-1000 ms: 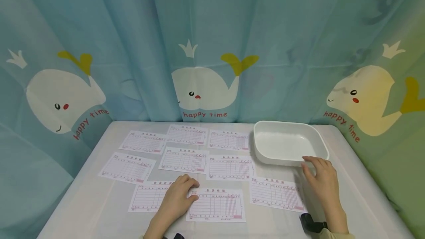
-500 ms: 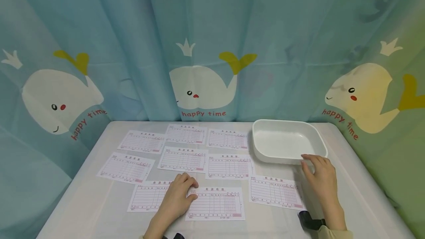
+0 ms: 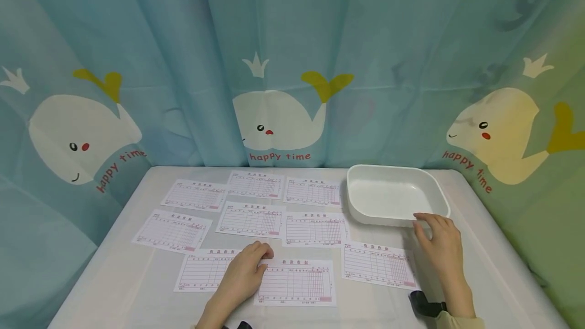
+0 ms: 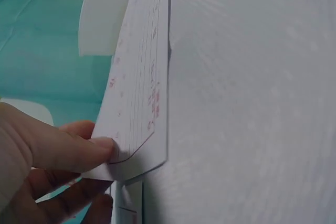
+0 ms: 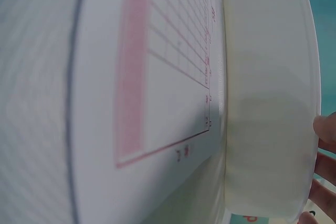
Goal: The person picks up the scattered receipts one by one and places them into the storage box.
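Table (image 3: pixel 365 311) has 9 printed slips (image 3: pixel 251 221) laid out, w/ white tray (image 3: pixel 381 220) at far R side; no slip visible in tray. R hand (image 3: pixel 443 248) is at tray's near rim, can't tell if gripping. L hand (image 3: pixel 244 270) pinches L side of front-ctr slip (image 3: pixel 299 283), thumb on top. Step: prob. the grip; next move, I'd judge, needs firm pinch & clean lift w/o dragging adj. slip (image 3: pixel 201 270).
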The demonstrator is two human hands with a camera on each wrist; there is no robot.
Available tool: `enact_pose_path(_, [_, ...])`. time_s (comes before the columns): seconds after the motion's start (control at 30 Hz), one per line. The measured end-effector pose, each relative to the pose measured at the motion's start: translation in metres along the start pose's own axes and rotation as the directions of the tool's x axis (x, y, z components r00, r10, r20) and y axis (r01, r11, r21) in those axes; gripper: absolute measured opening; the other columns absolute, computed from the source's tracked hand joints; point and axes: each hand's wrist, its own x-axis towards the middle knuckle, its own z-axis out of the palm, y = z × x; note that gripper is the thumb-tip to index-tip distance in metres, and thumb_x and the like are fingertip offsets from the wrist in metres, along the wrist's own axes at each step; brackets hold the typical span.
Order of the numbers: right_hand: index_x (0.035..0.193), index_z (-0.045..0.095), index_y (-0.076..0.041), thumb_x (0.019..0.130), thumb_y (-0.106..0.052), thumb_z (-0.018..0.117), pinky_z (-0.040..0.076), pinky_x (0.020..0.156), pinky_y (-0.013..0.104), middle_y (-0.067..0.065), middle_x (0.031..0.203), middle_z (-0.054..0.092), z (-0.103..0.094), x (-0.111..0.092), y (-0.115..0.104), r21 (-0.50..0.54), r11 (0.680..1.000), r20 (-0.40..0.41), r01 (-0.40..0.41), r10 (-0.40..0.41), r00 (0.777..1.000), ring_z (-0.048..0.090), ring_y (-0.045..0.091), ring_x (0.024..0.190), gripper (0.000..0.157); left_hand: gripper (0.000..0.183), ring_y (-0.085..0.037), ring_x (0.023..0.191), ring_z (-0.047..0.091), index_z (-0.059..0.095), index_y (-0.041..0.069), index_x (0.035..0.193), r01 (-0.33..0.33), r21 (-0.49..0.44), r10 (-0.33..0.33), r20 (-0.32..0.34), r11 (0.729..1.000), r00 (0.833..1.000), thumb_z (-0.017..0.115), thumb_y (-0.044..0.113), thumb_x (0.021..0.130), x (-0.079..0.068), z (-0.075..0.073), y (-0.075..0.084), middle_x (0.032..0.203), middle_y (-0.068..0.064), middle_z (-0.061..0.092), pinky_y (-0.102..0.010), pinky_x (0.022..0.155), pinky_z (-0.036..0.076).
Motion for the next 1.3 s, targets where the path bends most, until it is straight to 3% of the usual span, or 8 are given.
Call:
enact_pose_path(0.13, [0.098, 0.068, 0.003, 0.078, -0.001, 0.070, 0.037, 0.085, 0.056, 0.026, 0.099, 0.067, 0.000, 0.000, -0.001, -0.001, 1.000, -0.002, -0.008, 0.008, 1.000, 0.053, 0.043, 0.100, 0.020, 0.022, -0.004, 0.081, 0.055, 0.066, 0.018, 0.092, 0.010, -0.038, -0.010, 0.000, 0.999, 1.000, 0.068, 0.000, 0.080, 0.001, -0.002, -0.001, 0.087, 0.011, 0.059, -0.024, 0.071, 0.049])
enact_pose_path(0.37, [0.099, 0.068, 0.003, 0.079, -0.002, 0.070, 0.037, 0.086, 0.057, 0.026, 0.100, 0.067, 0.000, 0.001, -0.002, -0.013, 1.000, 0.003, -0.025, 0.025, 1.000, 0.053, 0.043, 0.101, 0.020, 0.020, 0.001, 0.075, 0.046, 0.067, 0.017, 0.091, 0.015, -0.135, -0.015, 0.001, 0.991, 1.000, 0.066, 0.000, 0.082, 0.002, -0.005, -0.001, 0.086, 0.010, 0.057, -0.018, 0.066, 0.043])
enact_pose_path(0.9, [0.097, 0.068, 0.003, 0.078, -0.002, 0.070, 0.038, 0.083, 0.056, 0.026, 0.098, 0.067, 0.002, 0.002, -0.001, -0.007, 1.000, -0.015, 0.003, -0.003, 1.000, 0.054, 0.044, 0.099, 0.020, 0.020, -0.001, 0.081, 0.050, 0.067, 0.015, 0.093, -0.002, -0.229, 0.001, -0.002, 0.973, 1.000, 0.065, -0.002, 0.083, 0.002, -0.013, 0.004, 0.088, 0.011, 0.057, -0.018, 0.072, 0.047])
enact_pose_path(1.1, [0.098, 0.068, 0.002, 0.078, -0.002, 0.070, 0.037, 0.083, 0.057, 0.026, 0.098, 0.067, 0.000, 0.000, 0.000, -0.011, 1.000, 0.001, 0.001, -0.001, 1.000, 0.053, 0.043, 0.099, 0.020, 0.021, -0.004, 0.082, 0.055, 0.067, 0.014, 0.091, -0.028, -0.305, 0.018, -0.038, 0.952, 0.999, 0.065, -0.005, 0.082, 0.000, -0.016, 0.008, 0.089, 0.011, 0.059, -0.018, 0.072, 0.049])
enact_pose_path(1.3, [0.096, 0.069, 0.002, 0.077, -0.001, 0.071, 0.038, 0.081, 0.058, 0.025, 0.097, 0.069, 0.000, 0.002, -0.001, -0.016, 1.000, -0.005, 0.005, -0.005, 1.000, 0.055, 0.042, 0.096, 0.019, 0.023, -0.004, 0.079, 0.054, 0.066, 0.013, 0.089, -0.109, -0.344, 0.068, -0.130, 0.932, 0.989, 0.067, -0.008, 0.080, 0.005, -0.021, 0.009, 0.088, 0.010, 0.059, -0.018, 0.069, 0.050])
